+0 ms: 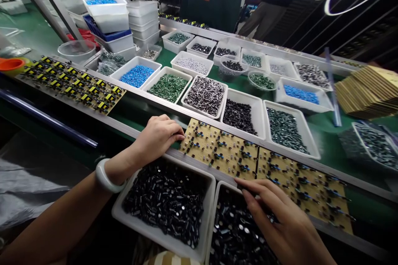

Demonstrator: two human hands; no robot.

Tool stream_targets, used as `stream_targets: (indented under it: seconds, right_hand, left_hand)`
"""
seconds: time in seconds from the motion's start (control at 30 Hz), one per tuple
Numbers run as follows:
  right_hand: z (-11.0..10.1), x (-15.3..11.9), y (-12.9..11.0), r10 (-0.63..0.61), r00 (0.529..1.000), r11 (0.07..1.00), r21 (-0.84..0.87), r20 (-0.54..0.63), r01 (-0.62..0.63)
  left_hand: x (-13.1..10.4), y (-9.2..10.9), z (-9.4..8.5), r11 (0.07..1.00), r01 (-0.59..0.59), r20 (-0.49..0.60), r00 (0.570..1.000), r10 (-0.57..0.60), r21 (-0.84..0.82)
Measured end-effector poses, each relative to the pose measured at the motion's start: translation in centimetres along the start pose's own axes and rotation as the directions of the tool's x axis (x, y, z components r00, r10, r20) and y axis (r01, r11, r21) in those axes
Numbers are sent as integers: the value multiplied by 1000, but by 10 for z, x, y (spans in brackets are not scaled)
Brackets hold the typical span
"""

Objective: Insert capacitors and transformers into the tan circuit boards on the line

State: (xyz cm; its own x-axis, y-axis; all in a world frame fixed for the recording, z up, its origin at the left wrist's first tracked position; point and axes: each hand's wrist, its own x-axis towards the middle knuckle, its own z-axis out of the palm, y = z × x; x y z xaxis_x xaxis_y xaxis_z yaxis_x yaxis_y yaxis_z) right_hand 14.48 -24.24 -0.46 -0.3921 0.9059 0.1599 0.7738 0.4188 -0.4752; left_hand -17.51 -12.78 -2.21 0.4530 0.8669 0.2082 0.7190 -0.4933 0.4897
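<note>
My left hand (161, 134), with a pale bangle (107, 176) on its wrist, is at the left end of a tan circuit board (207, 143). Its fingers are curled together against the board's edge, and what they pinch is hidden. Small black, blue and silver parts stand on the board. My right hand (280, 211) hangs over the right bin of black capacitors (231, 232), its thumb and forefinger close together near the board's front edge. Anything between those fingertips is too small to make out. The left bin of black capacitors (168, 203) lies below my left hand.
A second circuit board (304, 186) adjoins the first on the metal rail (133, 132). Behind are white trays of green parts (169, 87), blue parts (137, 75) and black parts (238, 116). Boards with yellow parts (71, 83) lie left; stacked tan boards (368, 91) stand right.
</note>
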Motion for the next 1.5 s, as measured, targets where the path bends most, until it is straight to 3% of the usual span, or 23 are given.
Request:
stream_targets:
  seconds: [0.23, 0.37, 0.53, 0.73, 0.87, 1.0, 1.1, 1.17, 1.27, 1.4, 1.5]
  right_hand:
    - [-2, 14, -12, -107, 994, 993, 37, -32, 109]
    - [-5, 25, -21, -156, 988, 985, 68, -1, 156]
    - [-4, 29, -25, -155, 985, 983, 114, 76, 146]
    - [-1, 31, -29, -162, 985, 981, 117, 55, 155]
    - [2, 49, -34, -81, 995, 956, 286, 65, 59]
    - [8, 75, -29, 48, 980, 835, 531, 193, -145]
    - [11, 89, -22, 43, 971, 800, 574, 235, -174]
    - [14, 96, -19, 16, 974, 830, 540, 224, -138]
    - [19, 106, -20, -73, 984, 906, 424, 163, -3]
    - [30, 122, -22, -310, 947, 929, 239, 84, 283]
    - [37, 131, -22, -422, 901, 903, 133, 101, 408]
  left_hand:
    - [-1, 1, 1, 991, -81, -69, 994, 89, 106]
    - [0, 0, 2, 995, -81, -64, 994, 86, 66]
    - [3, -2, 1, 996, -85, -34, 996, 86, 35]
    - [3, -1, 1, 990, -111, -42, 993, 115, 82]
    - [-1, 1, 1, 972, -184, -88, 976, 198, 149]
    - [-13, 15, -6, 968, -175, -125, 972, 199, 178]
    - [-32, 32, -9, 968, -214, -52, 973, 223, 131]
    - [-47, 41, -3, 948, -310, 112, 947, 301, 76]
    - [-66, 47, 14, 910, -413, 308, 870, 384, 33]
    - [-79, 49, 32, 897, -438, 343, 853, 392, 65]
    - [-81, 52, 30, 889, -450, 350, 849, 397, 84]
